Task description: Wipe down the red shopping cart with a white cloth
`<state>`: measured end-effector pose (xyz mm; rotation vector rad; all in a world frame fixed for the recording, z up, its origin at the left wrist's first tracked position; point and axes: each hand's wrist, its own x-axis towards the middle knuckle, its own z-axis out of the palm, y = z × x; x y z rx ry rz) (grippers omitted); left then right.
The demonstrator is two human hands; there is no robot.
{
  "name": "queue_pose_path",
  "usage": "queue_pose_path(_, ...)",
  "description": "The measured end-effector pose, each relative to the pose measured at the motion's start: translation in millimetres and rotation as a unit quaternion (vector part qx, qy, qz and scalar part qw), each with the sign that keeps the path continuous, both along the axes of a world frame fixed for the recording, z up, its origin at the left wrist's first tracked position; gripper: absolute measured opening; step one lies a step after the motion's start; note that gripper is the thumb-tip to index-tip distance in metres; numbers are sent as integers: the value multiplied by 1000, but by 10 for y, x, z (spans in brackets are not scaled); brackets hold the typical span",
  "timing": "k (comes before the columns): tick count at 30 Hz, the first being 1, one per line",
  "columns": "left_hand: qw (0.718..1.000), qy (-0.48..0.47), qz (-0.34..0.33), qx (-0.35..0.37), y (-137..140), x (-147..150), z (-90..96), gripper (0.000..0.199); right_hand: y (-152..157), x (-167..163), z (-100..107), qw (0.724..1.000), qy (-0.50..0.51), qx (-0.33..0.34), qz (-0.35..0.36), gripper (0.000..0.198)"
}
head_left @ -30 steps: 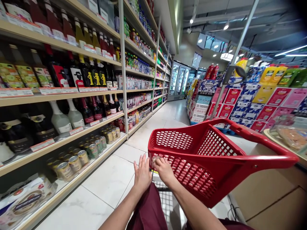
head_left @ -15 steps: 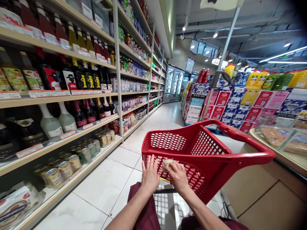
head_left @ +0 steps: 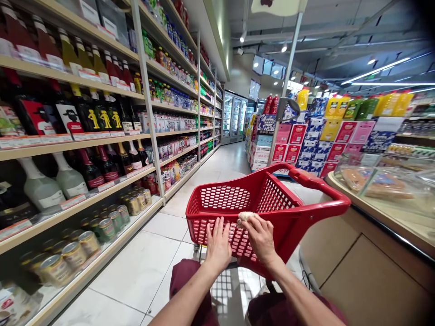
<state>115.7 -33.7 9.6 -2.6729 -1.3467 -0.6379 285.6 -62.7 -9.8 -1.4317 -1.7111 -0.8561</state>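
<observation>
A red plastic shopping cart with lattice sides stands across in front of me, its handle toward the right. Against its near side lies my left hand, flat with the fingers stretched out and holding nothing. My right hand is closed on a pale, crumpled cloth, which touches the cart's upper rim. Part of the cloth is hidden under my fingers. Through the lattice and over the rim, the cart's inner far wall is visible.
Shelves of bottles and cans run along the left. On the right is a curved counter with packaged food. Stacked drink cartons and a pole stand beyond the cart. Tiled floor leads toward glass-door fridges.
My right hand has moved the cloth up from the cart's lattice side to its rim. My left hand stays flat on the side. The whole view has shifted a little to the right.
</observation>
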Motion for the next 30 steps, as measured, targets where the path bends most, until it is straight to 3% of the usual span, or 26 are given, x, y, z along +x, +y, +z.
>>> queue_pose_path(5,999,8,-37,18,-73,132,95,61,-79,132,-95,998,-28,-50,2,19)
queue_pose_path(10,998,5,-55,24,-133,312,149,60,-113,252,29,1000,6,20,-22,29)
queue_pose_path(17,996,11,-79,30,-186,512,173,59,-276,458,-49,999,27,-6,-18,32)
queue_pose_path(21,998,7,-58,37,-134,604,198,66,-163,437,262,998,27,46,-44,31)
queue_pose_path(25,999,26,-8,30,-47,635,177,70,25,433,542,997,-55,3,-53,32)
queue_pose_path(30,998,51,-18,40,-5,597,150,69,-212,880,726,993,-54,-16,-108,33)
